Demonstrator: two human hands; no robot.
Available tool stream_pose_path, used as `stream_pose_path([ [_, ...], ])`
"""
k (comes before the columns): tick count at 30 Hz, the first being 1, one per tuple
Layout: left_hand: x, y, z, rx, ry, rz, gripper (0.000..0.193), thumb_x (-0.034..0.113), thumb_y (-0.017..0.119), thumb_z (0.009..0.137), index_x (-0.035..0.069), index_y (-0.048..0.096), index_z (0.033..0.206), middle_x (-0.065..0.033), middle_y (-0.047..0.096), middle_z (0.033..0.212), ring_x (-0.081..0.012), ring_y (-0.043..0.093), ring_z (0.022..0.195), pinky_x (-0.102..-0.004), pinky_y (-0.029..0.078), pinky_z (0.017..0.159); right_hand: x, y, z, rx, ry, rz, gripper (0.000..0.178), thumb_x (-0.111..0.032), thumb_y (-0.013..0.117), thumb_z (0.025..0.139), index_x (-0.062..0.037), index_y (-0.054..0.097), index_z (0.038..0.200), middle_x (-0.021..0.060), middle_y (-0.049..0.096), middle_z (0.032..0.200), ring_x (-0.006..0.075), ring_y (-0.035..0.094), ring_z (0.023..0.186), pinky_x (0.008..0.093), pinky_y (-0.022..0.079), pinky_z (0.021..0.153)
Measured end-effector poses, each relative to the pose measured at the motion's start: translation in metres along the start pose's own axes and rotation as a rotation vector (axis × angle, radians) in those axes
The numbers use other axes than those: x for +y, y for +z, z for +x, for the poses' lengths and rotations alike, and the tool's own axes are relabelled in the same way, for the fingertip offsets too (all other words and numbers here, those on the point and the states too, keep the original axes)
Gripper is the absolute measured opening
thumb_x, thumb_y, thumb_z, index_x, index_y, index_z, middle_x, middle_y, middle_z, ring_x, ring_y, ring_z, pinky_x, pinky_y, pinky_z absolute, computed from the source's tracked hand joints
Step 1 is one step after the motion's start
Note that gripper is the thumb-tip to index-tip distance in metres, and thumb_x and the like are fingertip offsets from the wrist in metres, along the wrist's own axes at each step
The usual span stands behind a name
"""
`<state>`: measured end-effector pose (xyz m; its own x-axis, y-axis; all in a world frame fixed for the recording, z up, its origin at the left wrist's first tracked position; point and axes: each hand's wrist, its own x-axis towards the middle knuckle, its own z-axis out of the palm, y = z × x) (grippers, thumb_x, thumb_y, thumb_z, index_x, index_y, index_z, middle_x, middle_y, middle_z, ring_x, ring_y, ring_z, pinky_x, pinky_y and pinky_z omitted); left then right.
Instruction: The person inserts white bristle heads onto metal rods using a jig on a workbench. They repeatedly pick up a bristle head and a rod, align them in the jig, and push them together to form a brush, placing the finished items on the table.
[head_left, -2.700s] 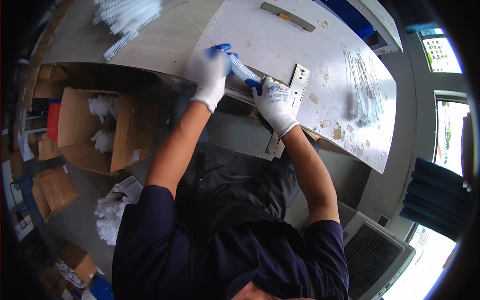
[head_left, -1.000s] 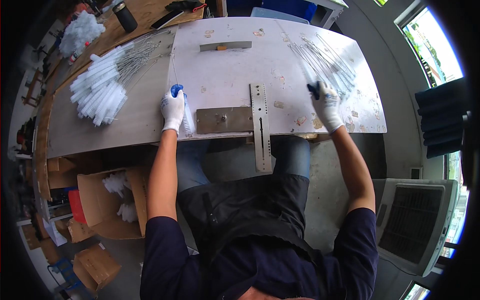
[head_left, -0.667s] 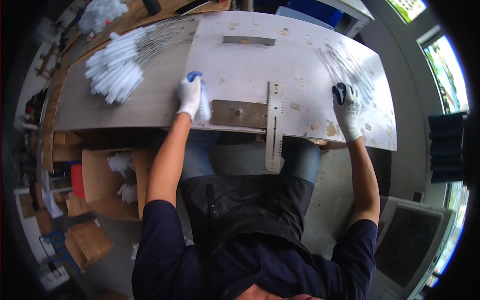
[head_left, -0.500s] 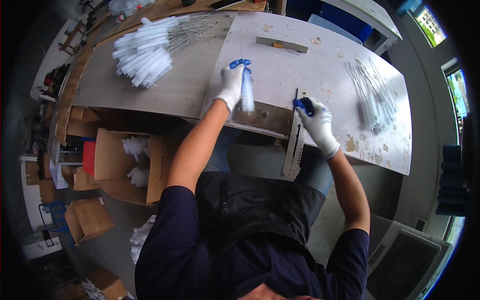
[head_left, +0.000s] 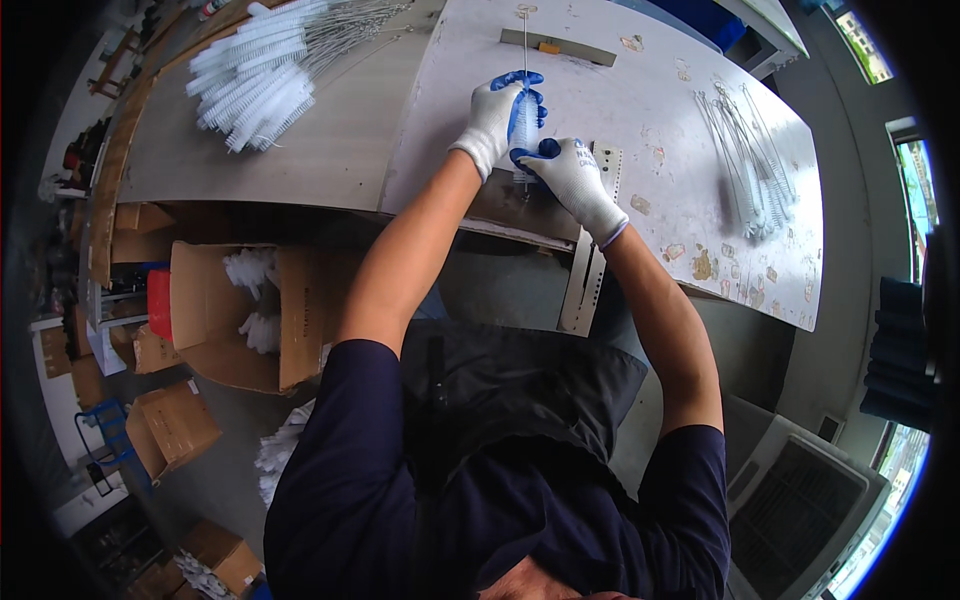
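Note:
Upright in front of me is a bottle brush [head_left: 524,128] with white bristles and a thin wire handle pointing to the far side of the table. My left hand [head_left: 492,125], in a white glove with blue fingertips, is closed around its upper bristles. My right hand [head_left: 580,183], gloved alike, pinches the brush near its lower end; its fingertips partly cover the bristles. Just right of and beneath my right hand, a slotted metal strip with holes [head_left: 578,290] juts over the table's front edge. Under the brush a flat metal plate [head_left: 490,208] lies along that edge.
A large heap of white brushes [head_left: 255,85] lies at the far left, a smaller bunch [head_left: 757,195] at the right. A metal bar [head_left: 580,50] with an orange piece sits toward the back. An open cardboard box [head_left: 205,300] holding white brushes stands below left.
My left hand has moved right and slightly away from me with the brush. My right hand has left the slotted strip, moved left and taken hold of the brush's lower end.

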<state>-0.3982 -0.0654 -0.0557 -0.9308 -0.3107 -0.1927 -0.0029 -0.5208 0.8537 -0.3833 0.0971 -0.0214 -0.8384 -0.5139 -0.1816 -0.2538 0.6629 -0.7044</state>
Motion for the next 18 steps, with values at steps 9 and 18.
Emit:
stream_pose_path([
  [9, 0.001, 0.004, -0.006, 0.138, -0.079, 0.313, 0.021, -0.001, 0.058, 0.09, -0.004, 0.068, 0.109, -0.0142, 0.07, 0.09, -0.0241, 0.069, 0.072, -0.0365, 0.06, 0.064, 0.001, 0.007, -0.001, -0.022, -0.065, -0.225, 0.049, -0.051, 0.068, 0.085, -0.0028, 0.072, 0.092, 0.0188, 0.073, 0.089, 0.0352, 0.071, 0.087, 0.0429, 0.054, 0.08],
  [18, 0.002, -0.012, -0.005, 0.011, -0.132, 0.072, 0.026, 0.004, 0.057, 0.093, -0.002, 0.069, 0.116, -0.0132, 0.069, 0.088, -0.026, 0.069, 0.072, -0.0364, 0.06, 0.065, 0.018, -0.029, -0.036, 0.079, -0.861, -0.484, 0.061, -0.029, 0.079, 0.076, -0.0123, 0.059, 0.13, 0.0118, 0.058, 0.135, 0.033, 0.062, 0.103, 0.0444, 0.052, 0.088],
])
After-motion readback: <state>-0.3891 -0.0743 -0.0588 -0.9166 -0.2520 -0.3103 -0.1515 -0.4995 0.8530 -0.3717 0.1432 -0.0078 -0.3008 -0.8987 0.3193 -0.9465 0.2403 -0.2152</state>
